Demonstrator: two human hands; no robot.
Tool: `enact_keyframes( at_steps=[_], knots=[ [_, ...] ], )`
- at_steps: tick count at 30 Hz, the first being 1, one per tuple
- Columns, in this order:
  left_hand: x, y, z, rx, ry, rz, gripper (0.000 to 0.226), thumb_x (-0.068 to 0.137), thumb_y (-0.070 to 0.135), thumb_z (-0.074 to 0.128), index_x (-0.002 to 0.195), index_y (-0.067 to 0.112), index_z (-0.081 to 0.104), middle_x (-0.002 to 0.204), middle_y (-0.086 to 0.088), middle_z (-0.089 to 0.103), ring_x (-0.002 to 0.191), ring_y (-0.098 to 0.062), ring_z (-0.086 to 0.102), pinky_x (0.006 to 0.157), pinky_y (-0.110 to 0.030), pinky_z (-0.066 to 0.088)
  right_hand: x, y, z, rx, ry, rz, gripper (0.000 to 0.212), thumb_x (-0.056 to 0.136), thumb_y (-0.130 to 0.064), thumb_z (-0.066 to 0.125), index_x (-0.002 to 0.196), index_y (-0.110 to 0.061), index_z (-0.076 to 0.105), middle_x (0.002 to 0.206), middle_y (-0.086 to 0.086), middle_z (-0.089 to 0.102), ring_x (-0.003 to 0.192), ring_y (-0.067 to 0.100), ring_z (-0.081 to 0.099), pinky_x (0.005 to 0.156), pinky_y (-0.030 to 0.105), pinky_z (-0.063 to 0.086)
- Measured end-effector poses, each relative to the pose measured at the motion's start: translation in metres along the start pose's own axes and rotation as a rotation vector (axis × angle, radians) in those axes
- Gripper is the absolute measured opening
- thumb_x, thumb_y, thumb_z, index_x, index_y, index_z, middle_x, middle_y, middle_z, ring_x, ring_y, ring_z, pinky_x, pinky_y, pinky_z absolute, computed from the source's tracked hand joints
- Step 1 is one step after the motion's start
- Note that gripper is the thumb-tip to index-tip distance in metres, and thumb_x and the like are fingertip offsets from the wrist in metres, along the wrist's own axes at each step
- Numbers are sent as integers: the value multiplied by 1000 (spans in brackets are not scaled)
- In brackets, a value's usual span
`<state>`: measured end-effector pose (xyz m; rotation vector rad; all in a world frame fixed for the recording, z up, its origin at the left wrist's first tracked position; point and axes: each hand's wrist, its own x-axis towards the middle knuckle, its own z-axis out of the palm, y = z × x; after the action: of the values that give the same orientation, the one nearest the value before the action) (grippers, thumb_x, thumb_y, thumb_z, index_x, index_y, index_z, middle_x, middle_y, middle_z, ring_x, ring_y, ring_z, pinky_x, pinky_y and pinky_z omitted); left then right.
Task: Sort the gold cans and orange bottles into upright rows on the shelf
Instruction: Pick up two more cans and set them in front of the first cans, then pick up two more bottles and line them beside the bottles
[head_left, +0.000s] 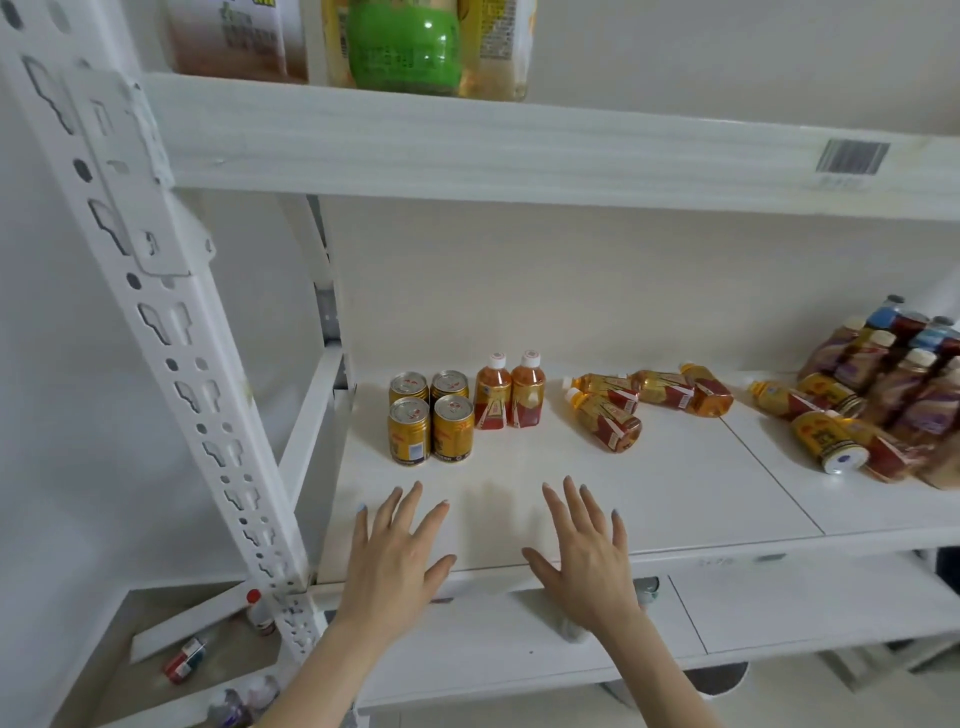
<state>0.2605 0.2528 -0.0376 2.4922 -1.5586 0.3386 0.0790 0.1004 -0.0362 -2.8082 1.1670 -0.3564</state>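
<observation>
Four gold cans (430, 418) upright near the shelf's (675, 493) left edge; two orange bottles (509, 392) upright beside them; fallen bottles (608, 423) mid-shelf; fallen cans (829, 449) toward right edge. At front edge, left hand (395, 556) and right hand (587, 561): fingers spread, empty. Risk: nudged fallen cans rolling off.

White shelf (675, 493), two boards, seam out past the right hand (582, 556). Straight beyond the left hand (400, 556): four gold cans (431, 415), upright, packed two by two. Just beside them, back between the two hands: two upright orange bottles (509, 395), shoulder to shoulder. Beyond the right hand and a bit outward: four tipped orange bottles (605, 423), loose heap. Way off to that hand's right: two fallen cans (826, 441), one more flat orange bottle (779, 400), then a bunch of standing brown bottles (893, 384). Both hands spread flat at the front edge.
</observation>
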Motion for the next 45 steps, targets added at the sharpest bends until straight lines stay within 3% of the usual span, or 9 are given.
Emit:
enact_keyframes(
  at_steps=[9,14,17,24,27,31,34,39,45],
  knots=[
    [11,84,-7,-65,60,80,60,73,53,69,126,30,54,136,-4,55,123,-29,54,94,-54,46,-20,74,-26,-17,1,82,78,87,-70,11,146,-22,29,150,2,39,138,23,36,107,55,31],
    [29,148,-1,-86,102,41,58,70,53,72,122,30,58,132,-3,59,119,-28,58,91,-53,50,-20,125,-35,-48,-15,16,73,82,-64,35,141,-21,39,142,1,50,132,21,46,101,52,39],
    [40,192,5,-95,127,-1,53,76,57,61,122,31,57,130,-1,60,118,-26,59,90,-52,50,-19,160,-44,-65,-25,-32,69,81,-62,38,137,-21,42,138,0,55,127,20,51,97,51,44],
    [60,274,10,-113,100,-45,52,72,53,70,117,28,63,124,1,64,113,-25,62,88,-49,52,-19,229,-60,-54,-11,-97,61,81,-57,38,130,-22,48,132,0,60,123,19,56,93,49,49],
    [66,292,12,-122,57,-4,49,77,52,63,119,27,61,123,2,63,113,-24,61,90,-47,53,-16,252,-65,-49,13,-70,58,83,-54,41,131,-22,50,134,1,58,126,20,53,97,51,45],
    [80,310,18,-176,10,37,51,76,43,71,121,21,60,122,-2,63,111,-26,60,89,-44,53,-8,281,-70,67,-16,-32,61,94,-49,39,147,-23,24,156,-1,26,146,18,17,117,49,13],
    [92,333,18,-244,7,22,47,81,40,67,122,19,58,122,-3,62,108,-26,59,87,-36,51,4,308,-73,101,-8,-9,61,95,-49,38,148,-24,21,157,-1,22,146,18,13,118,47,11],
    [141,374,27,-467,-59,-137,50,91,47,50,136,26,44,137,6,49,123,-19,47,94,-31,43,44,361,-76,157,-37,14,63,93,-49,41,147,-22,23,156,4,27,144,22,23,116,41,23],
    [217,416,48,-742,-150,-451,52,90,48,52,137,27,42,138,-4,50,124,-23,49,102,-38,42,106,419,-82,248,-123,-31,64,93,-46,45,147,-20,24,154,7,28,137,29,32,107,42,36]
  ],
)
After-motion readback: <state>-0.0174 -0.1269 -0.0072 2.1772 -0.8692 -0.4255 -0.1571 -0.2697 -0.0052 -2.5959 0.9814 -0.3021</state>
